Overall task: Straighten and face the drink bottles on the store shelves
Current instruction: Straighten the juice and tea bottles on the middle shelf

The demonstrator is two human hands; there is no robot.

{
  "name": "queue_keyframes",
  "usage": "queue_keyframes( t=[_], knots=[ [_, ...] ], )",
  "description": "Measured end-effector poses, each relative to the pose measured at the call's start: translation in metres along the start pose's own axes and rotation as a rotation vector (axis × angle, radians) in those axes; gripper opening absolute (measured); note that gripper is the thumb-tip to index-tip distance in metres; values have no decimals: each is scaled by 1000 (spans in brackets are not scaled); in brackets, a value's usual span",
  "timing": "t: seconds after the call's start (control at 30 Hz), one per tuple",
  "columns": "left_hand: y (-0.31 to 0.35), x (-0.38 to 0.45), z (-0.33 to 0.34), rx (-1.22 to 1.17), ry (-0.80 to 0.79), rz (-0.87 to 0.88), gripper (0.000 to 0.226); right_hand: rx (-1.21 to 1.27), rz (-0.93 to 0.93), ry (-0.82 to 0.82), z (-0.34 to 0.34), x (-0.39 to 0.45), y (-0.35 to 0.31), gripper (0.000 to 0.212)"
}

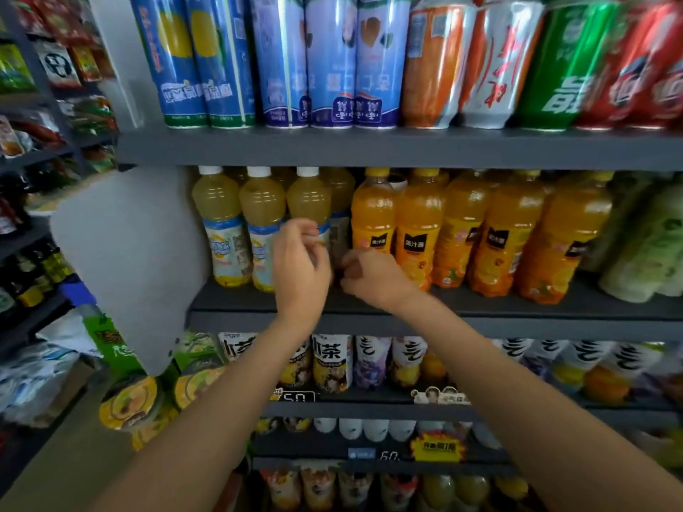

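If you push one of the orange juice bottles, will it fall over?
Probably it could tip: the orange juice bottle is tall, narrow and full to its neck, so likely heavy. Its neighbours stand tight beside it, so it may just lean against them.

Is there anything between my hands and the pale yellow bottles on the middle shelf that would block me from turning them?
Nothing visible does. The left hand and right hand are already at the front row, in front of the third pale yellow bottle, with no other item between them. Whether the fingers are touching it is unclear.
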State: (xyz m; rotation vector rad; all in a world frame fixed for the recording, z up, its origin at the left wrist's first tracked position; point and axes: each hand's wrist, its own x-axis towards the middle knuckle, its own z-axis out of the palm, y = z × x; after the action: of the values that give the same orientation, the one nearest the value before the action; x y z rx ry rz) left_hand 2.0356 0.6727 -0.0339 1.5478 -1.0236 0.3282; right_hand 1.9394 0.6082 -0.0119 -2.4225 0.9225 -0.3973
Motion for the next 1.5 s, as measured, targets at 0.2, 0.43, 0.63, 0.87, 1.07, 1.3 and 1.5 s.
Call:
queue_keyframes(
  t=[0.2, 0.43, 0.63, 0.87, 1.07, 1.3, 1.5],
  knots=[
    [104, -32, 82, -4, -153, 257, 24, -92, 34, -40, -117, -83, 99, 25],
    [248, -171, 256, 56, -687, 127, 39, -387, 374, -77, -236, -255, 321, 38],
    [407, -295, 398, 81, -955, 241, 48, -359, 673, 23, -337, -421, 485, 32],
    [563, -381, 546, -25, -1078, 342, 44, -297, 744, 216, -417, -528, 620, 33],
    [657, -433, 693, -103, -1093, 375, 53, -303, 853, 163, -502, -579, 758, 34],
    [769, -475, 869, -56, -1192, 328, 50, -345, 981, 183, -633, -632, 918, 44],
    [898, -523, 993, -157, -1226, 477, 47, -290, 1038, 320, -727, -683, 1059, 49]
  ],
)
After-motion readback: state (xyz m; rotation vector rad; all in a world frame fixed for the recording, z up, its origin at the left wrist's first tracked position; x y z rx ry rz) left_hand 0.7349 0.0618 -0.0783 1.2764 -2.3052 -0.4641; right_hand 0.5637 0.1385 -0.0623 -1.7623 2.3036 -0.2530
